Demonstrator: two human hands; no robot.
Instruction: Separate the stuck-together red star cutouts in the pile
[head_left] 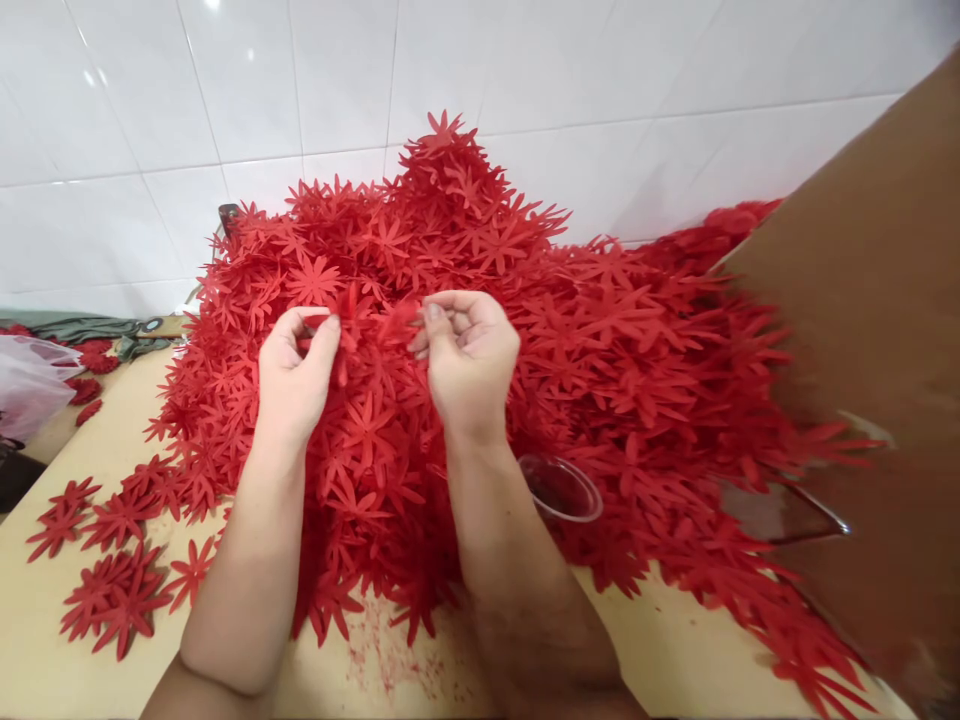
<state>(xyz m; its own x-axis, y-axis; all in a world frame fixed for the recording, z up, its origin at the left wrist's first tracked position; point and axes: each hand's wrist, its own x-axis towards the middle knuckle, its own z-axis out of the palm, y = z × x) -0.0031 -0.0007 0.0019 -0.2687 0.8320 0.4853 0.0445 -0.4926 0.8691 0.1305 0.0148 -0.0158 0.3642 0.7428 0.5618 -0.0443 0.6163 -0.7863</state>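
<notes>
A large heap of red flower-shaped petal cutouts point(367, 425) covers the middle of the table. In front of the heap, my left hand point(300, 360) pinches a red petal cutout point(347, 335) between thumb and fingers. My right hand point(472, 350), a short way to the right at the same height, pinches another red petal piece point(399, 322), which is blurred. Whether the two pieces touch cannot be made out. Below my right wrist, a clear round plastic container point(562, 488) sits among the cutouts.
Loose cutouts point(124, 600) lie on the pale table point(37, 590) at the left. A brown cardboard panel point(862, 330) rises on the right. White tiles point(330, 80) form the wall behind. At the far left are a translucent plastic bag point(34, 385) and dark cloth point(82, 328).
</notes>
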